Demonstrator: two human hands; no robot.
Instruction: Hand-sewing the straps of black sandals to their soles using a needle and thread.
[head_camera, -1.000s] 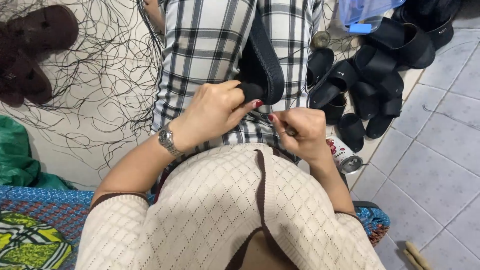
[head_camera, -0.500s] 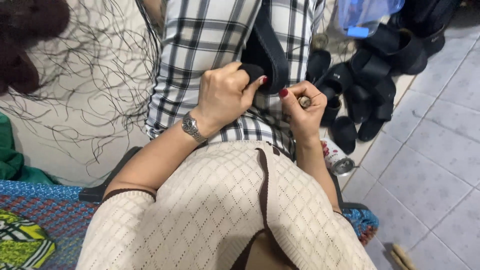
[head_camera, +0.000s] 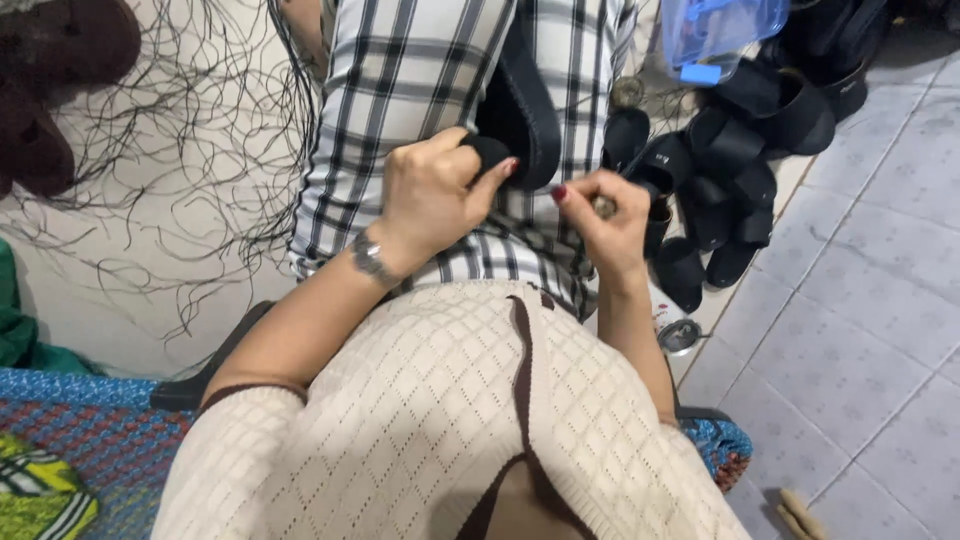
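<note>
Fingers of left hand (head_camera: 435, 195) clamp black curved shoe sole (head_camera: 515, 110) on checked-fabric lap; right hand (head_camera: 600, 220) fingers pinch small round piece just beside it. Sole risen, hands apart since a second ago: fresh stitch likely. Black sandals (head_camera: 735, 160) piled right.

At one o'clock, along the top edge, sits a clear blue plastic tub (head_camera: 722, 30), boxy, cut off by the frame, resting above the pile of black sandals (head_camera: 740, 170). On its front hangs a small bright-blue rectangular tag (head_camera: 700, 74). Down at four o'clock from centre, on the tiled floor just beside the right forearm, lies a little round tin (head_camera: 676, 330), seen from its silver end, with a pale side showing a touch of red. No screens or signs in view.
</note>
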